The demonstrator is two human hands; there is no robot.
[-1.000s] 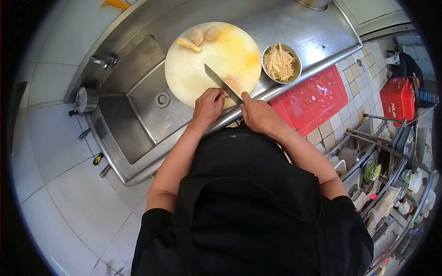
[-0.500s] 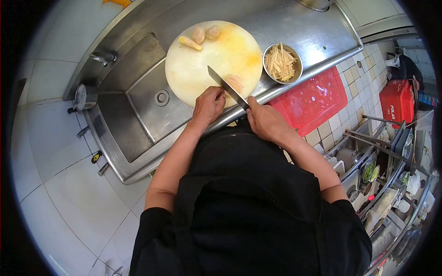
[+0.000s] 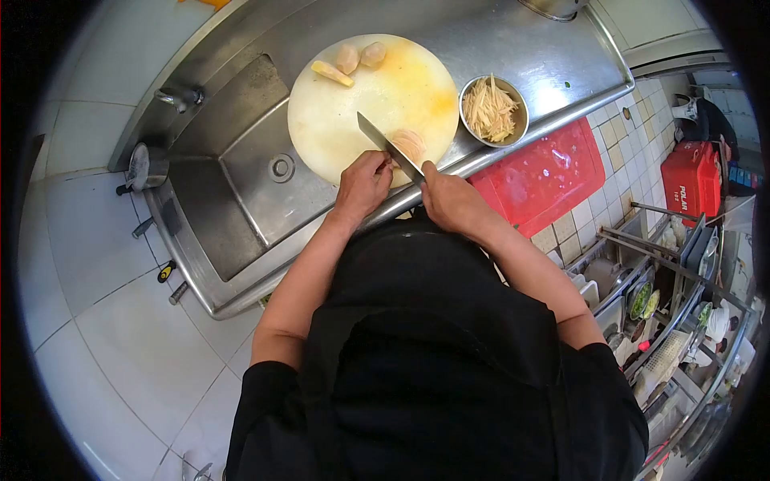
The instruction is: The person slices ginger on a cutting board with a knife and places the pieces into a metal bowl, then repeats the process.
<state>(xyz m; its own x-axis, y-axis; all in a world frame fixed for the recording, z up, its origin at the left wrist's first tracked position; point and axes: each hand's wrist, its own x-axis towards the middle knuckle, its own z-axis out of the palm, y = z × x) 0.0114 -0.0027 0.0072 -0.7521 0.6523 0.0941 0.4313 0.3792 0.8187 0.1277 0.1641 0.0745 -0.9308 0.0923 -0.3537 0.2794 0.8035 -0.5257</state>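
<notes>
My right hand (image 3: 449, 198) is wrapped round the handle of a knife (image 3: 389, 146), whose blade points up and left over the round white cutting board (image 3: 321, 120). Left of the blade, my left hand (image 3: 365, 184) has its fingers curled on a small pale piece, mostly hidden under them. Thin pale slices (image 3: 408, 144) lie just right of the blade. Near the board's top edge are two peeled rounded pieces (image 3: 347, 58) and a yellowish long piece (image 3: 332, 74). A metal bowl (image 3: 522, 128) right of the board holds pale shredded strips (image 3: 490, 110).
A steel sink (image 3: 200, 216) with a tap (image 3: 178, 99) is at the left, a metal pot (image 3: 147, 168) at its corner. A red lid (image 3: 545, 176) lies below the counter's edge. Shelves with containers (image 3: 642, 301) and a red box (image 3: 691, 178) stand right.
My right hand and the knife have shifted slightly left and up. My left hand stays in nearly the same place.
</notes>
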